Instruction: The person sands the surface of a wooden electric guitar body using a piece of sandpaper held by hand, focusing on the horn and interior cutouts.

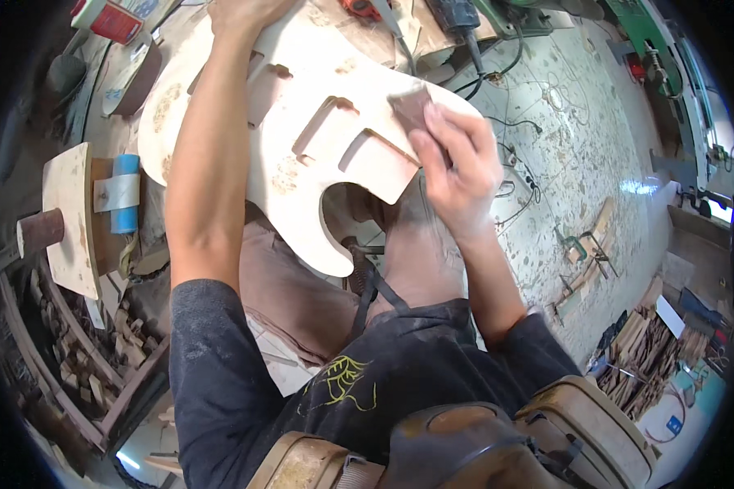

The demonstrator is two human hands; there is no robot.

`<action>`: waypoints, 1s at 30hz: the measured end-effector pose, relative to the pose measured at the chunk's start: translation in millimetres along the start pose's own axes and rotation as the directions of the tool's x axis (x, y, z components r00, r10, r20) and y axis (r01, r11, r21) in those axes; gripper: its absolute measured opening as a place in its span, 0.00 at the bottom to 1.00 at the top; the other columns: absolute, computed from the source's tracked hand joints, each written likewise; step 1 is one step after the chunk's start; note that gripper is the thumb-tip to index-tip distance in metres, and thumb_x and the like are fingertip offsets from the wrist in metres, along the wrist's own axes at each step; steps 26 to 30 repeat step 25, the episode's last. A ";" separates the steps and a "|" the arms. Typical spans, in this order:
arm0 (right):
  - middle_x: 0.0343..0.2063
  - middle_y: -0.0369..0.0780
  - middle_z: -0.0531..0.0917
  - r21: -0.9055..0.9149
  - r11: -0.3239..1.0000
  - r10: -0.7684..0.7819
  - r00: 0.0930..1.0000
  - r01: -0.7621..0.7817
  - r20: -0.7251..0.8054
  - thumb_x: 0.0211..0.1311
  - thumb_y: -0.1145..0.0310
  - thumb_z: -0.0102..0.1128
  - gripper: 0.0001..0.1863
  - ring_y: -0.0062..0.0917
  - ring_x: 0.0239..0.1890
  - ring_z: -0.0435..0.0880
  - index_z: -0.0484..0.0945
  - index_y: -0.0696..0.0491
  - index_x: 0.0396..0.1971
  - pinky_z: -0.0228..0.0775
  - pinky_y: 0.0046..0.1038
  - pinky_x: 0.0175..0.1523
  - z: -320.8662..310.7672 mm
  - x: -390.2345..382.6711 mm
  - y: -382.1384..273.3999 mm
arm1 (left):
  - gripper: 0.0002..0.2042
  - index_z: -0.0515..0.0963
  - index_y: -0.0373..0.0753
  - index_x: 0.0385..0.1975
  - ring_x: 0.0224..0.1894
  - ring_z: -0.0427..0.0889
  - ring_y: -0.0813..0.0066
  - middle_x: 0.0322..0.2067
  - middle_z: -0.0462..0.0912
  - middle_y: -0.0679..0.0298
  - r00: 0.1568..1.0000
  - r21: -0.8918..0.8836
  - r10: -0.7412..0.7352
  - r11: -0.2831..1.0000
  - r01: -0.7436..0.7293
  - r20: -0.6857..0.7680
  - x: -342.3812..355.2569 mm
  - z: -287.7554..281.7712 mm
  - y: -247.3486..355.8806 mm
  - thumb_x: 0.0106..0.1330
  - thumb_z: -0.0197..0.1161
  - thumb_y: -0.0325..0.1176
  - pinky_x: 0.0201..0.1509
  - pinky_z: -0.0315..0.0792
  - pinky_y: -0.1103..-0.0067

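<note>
A pale, unfinished wooden electric guitar body (302,175) with routed cavities lies above my lap, its curved horn pointing toward me. My right hand (463,163) pinches a folded piece of brown sandpaper (412,106) and presses it on the body's right part, near the edge. My left arm reaches across the body's left side. At the upper edge of the view, my left hand (249,10) rests at the body's far side, its fingers mostly out of the picture.
Left of the body are a sanding block (132,80), a blue roll (126,194) and a red-and-white container (110,20). A corded power tool (459,18) lies beyond it. Cables, clamps (583,248) and wood scraps (640,359) occupy the stained floor at right.
</note>
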State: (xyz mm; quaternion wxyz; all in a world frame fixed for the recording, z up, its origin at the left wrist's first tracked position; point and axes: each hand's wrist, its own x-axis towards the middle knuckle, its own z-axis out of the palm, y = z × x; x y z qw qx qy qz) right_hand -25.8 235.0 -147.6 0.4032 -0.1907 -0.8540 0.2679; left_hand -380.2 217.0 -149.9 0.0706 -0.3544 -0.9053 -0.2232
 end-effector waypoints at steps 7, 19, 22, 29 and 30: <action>0.44 0.47 0.85 -0.024 0.997 0.076 0.997 -0.077 -0.032 0.55 0.81 0.74 0.18 0.35 0.43 0.87 0.85 0.60 0.47 0.80 0.30 0.48 -45.1 -73.1 23.0 | 0.33 0.82 0.35 0.53 0.54 0.84 0.44 0.50 0.85 0.40 0.999 0.092 -0.033 0.995 0.035 -0.024 4.7 -2.2 -5.7 0.56 0.64 0.57 0.60 0.77 0.59; 0.42 0.44 0.85 -0.068 0.998 0.013 0.999 -0.017 -0.052 0.55 0.76 0.76 0.16 0.35 0.40 0.87 0.86 0.57 0.46 0.81 0.31 0.42 -5.5 -8.1 9.6 | 0.40 0.76 0.32 0.60 0.60 0.79 0.42 0.57 0.81 0.39 0.999 0.182 -0.010 0.983 0.003 0.036 8.3 0.7 -5.2 0.58 0.64 0.62 0.66 0.71 0.56; 0.42 0.42 0.85 -0.086 0.994 -0.069 0.995 0.062 -0.075 0.56 0.74 0.76 0.17 0.36 0.40 0.89 0.87 0.54 0.47 0.82 0.30 0.41 -4.7 -22.5 9.7 | 0.40 0.76 0.32 0.60 0.60 0.79 0.42 0.57 0.80 0.40 0.999 0.167 -0.035 0.986 0.028 0.040 0.8 4.6 0.2 0.58 0.64 0.61 0.66 0.71 0.57; 0.46 0.46 0.85 -0.003 0.995 0.100 0.995 -0.100 0.011 0.57 0.79 0.75 0.17 0.40 0.46 0.86 0.86 0.57 0.47 0.79 0.30 0.51 -11.5 -22.7 13.1 | 0.39 0.75 0.35 0.64 0.62 0.78 0.43 0.59 0.80 0.42 0.989 0.186 -0.087 0.980 0.064 0.116 6.8 5.4 4.9 0.58 0.64 0.59 0.67 0.71 0.60; 0.46 0.46 0.85 -0.003 0.995 0.100 0.995 -0.100 0.011 0.57 0.79 0.75 0.17 0.40 0.46 0.86 0.86 0.57 0.47 0.79 0.30 0.51 -11.5 -22.7 13.1 | 0.39 0.75 0.35 0.64 0.62 0.78 0.43 0.59 0.80 0.42 0.989 0.186 -0.087 0.980 0.064 0.116 6.8 5.4 4.9 0.58 0.64 0.59 0.67 0.71 0.60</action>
